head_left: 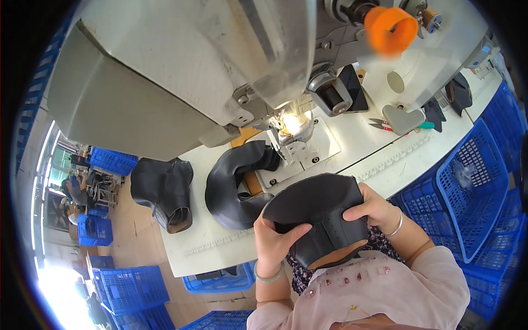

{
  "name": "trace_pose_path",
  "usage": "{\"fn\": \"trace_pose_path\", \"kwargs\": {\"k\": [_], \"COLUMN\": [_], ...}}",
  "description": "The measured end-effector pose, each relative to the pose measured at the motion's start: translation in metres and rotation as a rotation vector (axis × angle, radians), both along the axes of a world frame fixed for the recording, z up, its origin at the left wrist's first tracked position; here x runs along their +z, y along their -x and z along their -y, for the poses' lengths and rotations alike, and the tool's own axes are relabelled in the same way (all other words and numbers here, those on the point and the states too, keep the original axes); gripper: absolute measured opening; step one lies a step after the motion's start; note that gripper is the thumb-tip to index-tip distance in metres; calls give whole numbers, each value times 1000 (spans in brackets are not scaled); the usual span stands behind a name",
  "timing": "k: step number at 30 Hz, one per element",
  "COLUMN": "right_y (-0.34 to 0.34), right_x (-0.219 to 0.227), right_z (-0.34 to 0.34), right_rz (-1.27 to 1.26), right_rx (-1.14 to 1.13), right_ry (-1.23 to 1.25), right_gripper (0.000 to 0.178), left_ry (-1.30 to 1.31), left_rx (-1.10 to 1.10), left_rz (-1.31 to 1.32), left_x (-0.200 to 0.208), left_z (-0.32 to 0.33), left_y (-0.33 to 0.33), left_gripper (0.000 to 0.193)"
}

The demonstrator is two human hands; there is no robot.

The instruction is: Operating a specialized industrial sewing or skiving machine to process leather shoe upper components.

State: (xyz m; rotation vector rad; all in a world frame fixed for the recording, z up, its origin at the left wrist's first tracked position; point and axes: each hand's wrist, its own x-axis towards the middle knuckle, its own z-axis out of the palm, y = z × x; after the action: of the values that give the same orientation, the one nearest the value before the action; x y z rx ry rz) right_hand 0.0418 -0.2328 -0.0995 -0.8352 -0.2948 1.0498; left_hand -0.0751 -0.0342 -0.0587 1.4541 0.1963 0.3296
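Over the bench's far side sits the big grey-white sewing machine, its lit needle area above a white plate near the bench middle. Bench is white, long, running from lower left to upper right. Blue crates stand off its right end, more blue crates on the floor off its left end.

Black shoe upper is held off the near edge, above the lap, tan lining showing at its lower rim. Left hand clamped on its lower left side, thumb on top. Right hand clamped on its right edge, fingers curled over. Bangle on each wrist.

Another black upper lies curled on the bench, one end touching the needle post. Stack of black uppers at the left end, well apart from the hands. Orange thread cone on top of the machine. Small snips with a green handle lie on the bench's right part, beside the machine base.
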Motion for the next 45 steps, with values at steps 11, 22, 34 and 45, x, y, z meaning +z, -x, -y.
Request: {"fn": "trace_pose_path", "kwargs": {"k": [11,22,34,45], "right_y": [11,16,18,5], "right_x": [0,-5,-13,0], "right_z": [-10,-20,-11,9], "right_rz": [-56,7,375,460], "right_rx": [-17,16,97,-104], "right_ry": [-35,-25,64,224], "right_gripper": [49,52,30,16], "left_ry": [113,75,-190,-579], "left_rx": [216,383,814,942], "left_rz": [103,167,134,-270], "left_x": [-7,-18,-6,-12], "left_z": [6,-4,-244,-397], "left_y": [2,10,106,85], "left_gripper": [40,39,32,59]}}
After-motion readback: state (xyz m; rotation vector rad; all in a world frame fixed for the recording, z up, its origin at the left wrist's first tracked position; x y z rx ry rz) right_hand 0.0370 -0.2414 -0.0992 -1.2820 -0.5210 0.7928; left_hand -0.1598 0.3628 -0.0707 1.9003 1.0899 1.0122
